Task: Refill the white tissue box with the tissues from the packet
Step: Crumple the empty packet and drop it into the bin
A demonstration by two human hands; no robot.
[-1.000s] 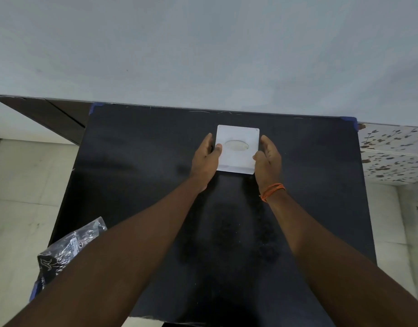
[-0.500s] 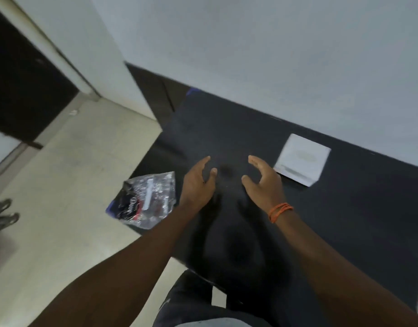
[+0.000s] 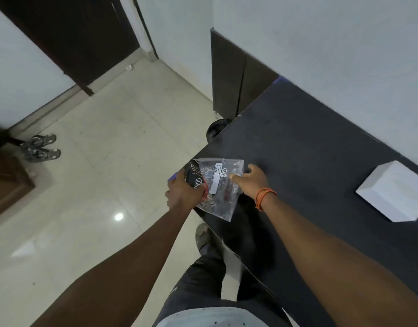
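- Black table (image 3: 321,147): matte dark top, running from the near right to the far centre along a pale wall; small blue patches at its far corner and at its left edge beside the packet.
- Floor (image 3: 97,185): glossy cream tiles on the left, one bright light reflection on them.
- Dark door (image 3: 68,36): far left, set in a pale wall.
- White tissue box (image 3: 394,194): squarish, plain white, sitting on the table at the right, close to the wall. Seen at an angle, so one bevelled side shows; its opening cannot be made out here. Well apart from both hands.
- Tissue packet (image 3: 217,187): clear crinkly plastic, glinting, with a black printed panel bearing pale script on its left side, a white label strip down the middle and some red print. It sits at the table's left edge, its near corner hanging past the edge.
- Left hand (image 3: 183,193): closed around the packet's left side, thumb over the black panel, fingers hidden beneath.
- Right hand (image 3: 249,180): fingers curled onto the packet's right edge, pinching the plastic; an orange thread band (image 3: 263,197) circles the wrist.
- Pair of sandals (image 3: 41,147): grey, on the floor at the far left.
- Person's dark trousers and one foot show under the table edge, near centre.
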